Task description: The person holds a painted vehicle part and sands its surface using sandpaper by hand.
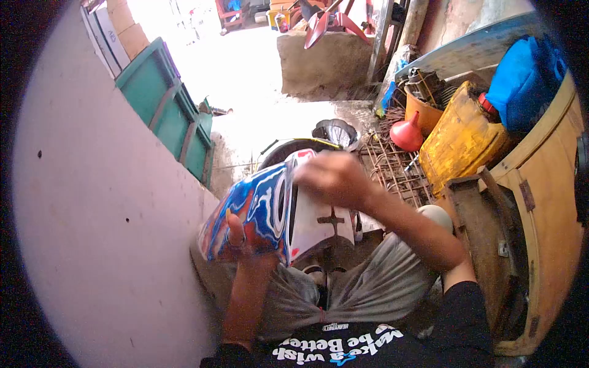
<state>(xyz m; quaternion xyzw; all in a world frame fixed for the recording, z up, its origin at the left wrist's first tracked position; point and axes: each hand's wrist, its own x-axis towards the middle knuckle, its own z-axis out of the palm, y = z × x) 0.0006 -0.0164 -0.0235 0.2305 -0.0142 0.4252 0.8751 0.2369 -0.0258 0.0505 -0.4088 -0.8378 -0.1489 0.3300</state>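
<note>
Panel: blue, white and red swirls; painted panel (pixel 261 202) tilted over the person's left thigh, near the pale wall (pixel 116 214).
White section: beside the swirls, white part (pixel 313 224) with a dark cross-shaped mark; cannot tell if it is one piece with them.
Left hand: left hand (pixel 235 236) against the swirled face, thumb raised; other fingers unclear, grip cannot be told.
Right hand: right hand (pixel 331 178) blurred at the panel's upper end, fingers bunched; cannot tell whether it grips anything.
Floor ahead: dark basin (pixel 288 153) just beyond the panel.
Right side: red funnel (pixel 407 132) beside a yellow jerrycan (pixel 460 138), blue bag (pixel 524 83) just behind; rusty grid (pixel 392 168) on the floor.
Left side: green board (pixel 162 116) beyond the wall.
</note>
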